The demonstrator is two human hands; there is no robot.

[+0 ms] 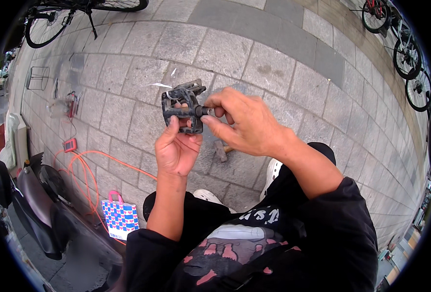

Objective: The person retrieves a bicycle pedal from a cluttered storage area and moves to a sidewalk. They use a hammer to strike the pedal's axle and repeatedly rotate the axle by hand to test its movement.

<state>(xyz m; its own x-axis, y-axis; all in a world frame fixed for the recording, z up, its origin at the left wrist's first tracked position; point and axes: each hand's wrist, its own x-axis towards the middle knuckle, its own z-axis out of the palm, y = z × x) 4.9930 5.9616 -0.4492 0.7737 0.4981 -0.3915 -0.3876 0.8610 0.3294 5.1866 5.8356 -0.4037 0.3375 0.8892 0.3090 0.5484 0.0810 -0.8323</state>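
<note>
A black, scuffed bicycle pedal (188,111) is held up in front of me, above the paving. My left hand (177,152) grips its cage from below, with the thumb on the near side and fingertips showing through the frame's gaps. Out of the pedal's right side sticks a short metal spindle (206,111). Thumb and fingers of my right hand (247,121) are closed on that spindle's outer end. On the ground below the hands lies a hammer (220,151) with a wooden handle, partly covered by my right hand.
An orange hose (101,154) winds across the paving at left, near a red meter (70,145). A checked bag (120,216) stands beside a dark scooter (43,214). Bicycles stand at the top left (45,30) and far right (407,57). My white shoes (272,176) are below.
</note>
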